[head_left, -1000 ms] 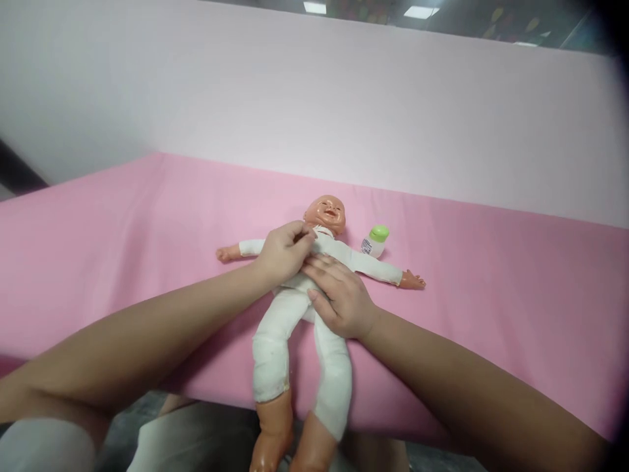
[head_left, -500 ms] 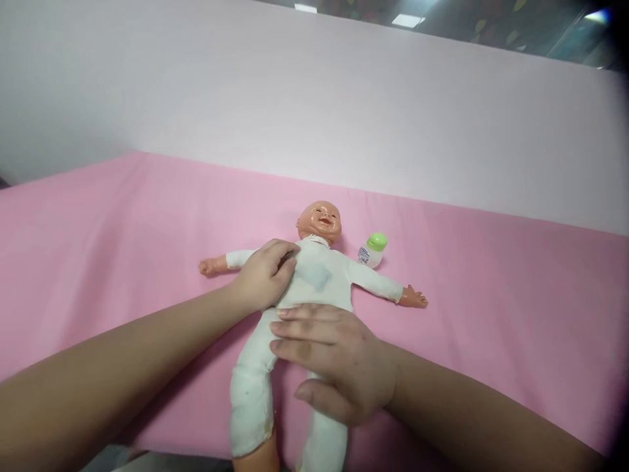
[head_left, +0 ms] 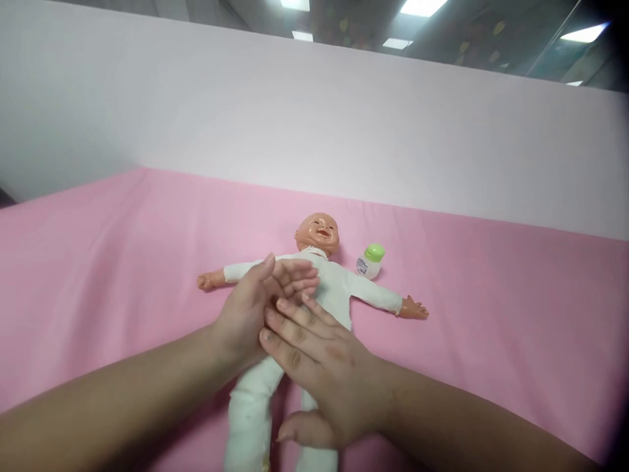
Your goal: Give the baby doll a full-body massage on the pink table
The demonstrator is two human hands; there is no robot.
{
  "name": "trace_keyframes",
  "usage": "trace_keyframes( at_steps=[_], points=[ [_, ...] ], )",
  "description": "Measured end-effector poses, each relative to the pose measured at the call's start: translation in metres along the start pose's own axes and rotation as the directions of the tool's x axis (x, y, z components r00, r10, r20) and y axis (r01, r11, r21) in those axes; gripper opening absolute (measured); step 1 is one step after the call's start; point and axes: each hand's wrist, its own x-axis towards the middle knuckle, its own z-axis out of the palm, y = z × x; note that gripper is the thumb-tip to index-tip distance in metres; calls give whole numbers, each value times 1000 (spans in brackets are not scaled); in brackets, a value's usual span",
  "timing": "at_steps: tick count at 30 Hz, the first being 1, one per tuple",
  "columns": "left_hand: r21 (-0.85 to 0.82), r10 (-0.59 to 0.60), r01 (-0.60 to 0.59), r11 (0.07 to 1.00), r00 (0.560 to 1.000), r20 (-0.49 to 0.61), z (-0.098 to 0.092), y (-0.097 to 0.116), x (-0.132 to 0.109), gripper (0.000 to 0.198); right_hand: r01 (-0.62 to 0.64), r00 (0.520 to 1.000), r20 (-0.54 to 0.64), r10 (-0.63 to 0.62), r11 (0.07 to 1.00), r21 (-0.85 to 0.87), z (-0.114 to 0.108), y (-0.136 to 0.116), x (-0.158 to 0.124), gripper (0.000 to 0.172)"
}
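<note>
A baby doll (head_left: 339, 283) with a white cloth body lies on its back, arms spread out. Over its torso, my left hand (head_left: 268, 298) is turned palm up with the fingers extended. My right hand (head_left: 329, 367) crosses the doll's lower body palm down, its fingertips resting on the left palm and its thumb held apart. Neither hand holds anything. Together they cover much of the doll's belly and hips. Beside the doll's head, above its arm on the right, stands a small clear bottle (head_left: 371, 262) with a green cap and a printed label.
A pink sheet (head_left: 491, 295) covers the surface under the doll. Behind it rises a plain white wall panel (head_left: 314, 118), with a glass pane (head_left: 363, 26) reflecting ceiling lights above.
My left hand has turned from palm down on the doll's chest to palm up. My right hand has moved up so its fingers meet the left palm. The camera view has tilted up slightly.
</note>
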Motion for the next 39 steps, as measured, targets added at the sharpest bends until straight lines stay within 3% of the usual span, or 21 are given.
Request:
trace_keyframes(
  at_steps=[3, 9, 14, 19, 24, 30, 34, 39],
  points=[
    [-67, -105, 109, 992, 993, 54, 7, 0, -9, 62, -48, 998, 38, 49, 998, -33, 2, -1, 2, 96],
    [-119, -77, 80, 990, 997, 30, 3, 0, -3, 59, -225, 966, 121, 227, 974, -30, 4, 4, 4, 103],
    [-142, -45, 40, 989, 998, -32, -7, 7, 6, 64, -168, 966, 206, 157, 985, 41, -12, -1, 7, 100],
    [-200, -39, 40, 979, 999, 11, -4, 13, 2, 69, -127, 971, 209, 116, 991, 44, -28, -15, 11, 104],
    [-194, -106, 111, 975, 994, 36, 8, 10, -15, 70, -78, 985, 152, 76, 997, 2, -20, -15, 12, 106],
    [-189, -184, 188, 964, 982, 40, 6, 5, -16, 76, -226, 970, 93, 223, 974, 22, 2, 1, 8, 107],
    [-138, -124, 123, 983, 992, 2, 1, 11, -4, 72, -297, 948, 138, 286, 953, 65, 2, 2, 9, 106],
    [-155, -59, 63, 986, 998, 26, -7, 19, 7, 70, -197, 970, 162, 180, 975, 99, -14, -18, 14, 101]
  ],
)
